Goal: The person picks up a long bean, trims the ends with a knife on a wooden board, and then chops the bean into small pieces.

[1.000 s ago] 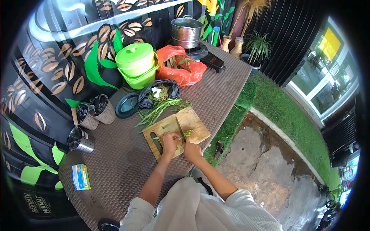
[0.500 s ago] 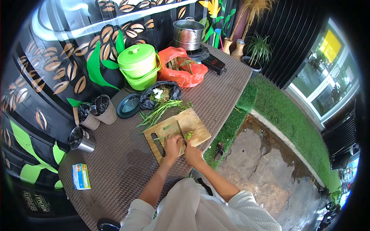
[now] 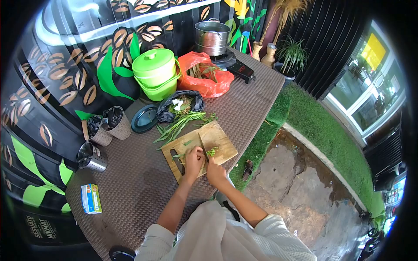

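Note:
A wooden cutting board (image 3: 225, 147) lies tilted across the table near its front edge. My right hand (image 3: 215, 173) is closed around the handle of a knife (image 3: 201, 141), whose blade points away from me over the board. Just left of the blade, my left hand (image 3: 193, 164) curls its fingers over thin green stalks, mostly hidden beneath it. Small chopped green pieces (image 3: 212, 152) sit in a little heap right of the blade. Beyond the board lies a bunch of long green stems and leaves (image 3: 176, 129), beside a black plastic bag (image 3: 165, 114) holding more greens.
On the woven-pattern table (image 3: 139, 182) stand a green lidded bucket (image 3: 154, 71), a red plastic bag (image 3: 209, 89) of leaves, a steel pot (image 3: 212, 39) on a stove, a dark plate (image 3: 138, 124), utensil holders (image 3: 119, 128), a metal cup (image 3: 96, 161) and a blue-yellow packet (image 3: 91, 199).
My left hand has shifted very slightly left and its fingers have lifted a little. The knife and my right hand stay nearly in place on the board.

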`<state>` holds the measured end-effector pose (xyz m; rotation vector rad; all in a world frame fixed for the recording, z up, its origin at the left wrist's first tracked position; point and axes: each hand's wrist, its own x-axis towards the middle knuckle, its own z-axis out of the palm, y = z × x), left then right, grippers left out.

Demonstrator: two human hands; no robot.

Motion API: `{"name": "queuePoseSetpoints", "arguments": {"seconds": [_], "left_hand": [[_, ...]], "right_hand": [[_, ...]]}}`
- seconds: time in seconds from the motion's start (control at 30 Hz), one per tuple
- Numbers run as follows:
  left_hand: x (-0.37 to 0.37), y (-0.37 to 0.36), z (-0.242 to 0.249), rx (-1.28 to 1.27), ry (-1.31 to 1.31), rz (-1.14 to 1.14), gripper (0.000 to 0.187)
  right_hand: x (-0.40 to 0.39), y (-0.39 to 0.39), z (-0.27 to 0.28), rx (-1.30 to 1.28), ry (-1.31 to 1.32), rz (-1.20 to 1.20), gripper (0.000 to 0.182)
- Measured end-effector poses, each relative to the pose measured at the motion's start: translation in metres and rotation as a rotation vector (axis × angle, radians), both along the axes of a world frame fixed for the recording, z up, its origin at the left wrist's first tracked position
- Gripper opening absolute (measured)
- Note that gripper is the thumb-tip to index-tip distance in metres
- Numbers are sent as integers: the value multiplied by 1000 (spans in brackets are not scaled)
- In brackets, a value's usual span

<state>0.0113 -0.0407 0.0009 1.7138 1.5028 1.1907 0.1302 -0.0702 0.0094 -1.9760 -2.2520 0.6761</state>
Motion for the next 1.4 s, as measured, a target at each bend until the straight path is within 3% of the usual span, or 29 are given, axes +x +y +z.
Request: {"name": "queuePoseSetpoints", "arguments": {"seconds": [0.2,0.3,0.43,0.6,0.67,0.77,0.87,1.0,1.07,1.27,1.4], "left_hand": [[-7,1,-15,-42,47,37,12],[-4,-3,-14,84,203,28,8],[1,-12,-11,124,340,65,4],[4,-11,-11,192,347,48,9],[6,-10,-15,114,152,144,26],[7,-11,-19,1,131,167,40],[6,-12,-14,155,233,145,40],[3,-9,-15,172,203,135,41],[0,-7,-18,52,94,76,38],[-2,-8,-7,101,-29,35,30],[-6,-8,-9,170,145,43,25]], "right_hand": [[9,0,0,1,29,16,37],[-3,-12,-4,2,-44,-44,36],[3,7,3,33,-10,54,40],[2,-8,3,3,27,22,38],[-6,-11,-15,15,20,-64,39],[-4,-5,6,-18,83,-38,39],[5,4,2,-72,35,13,40],[-7,-11,4,-10,2,-62,38],[-11,-8,-4,-38,22,-87,41],[5,-5,-1,-95,133,-56,44],[1,-14,-11,-78,27,-109,42]]}}
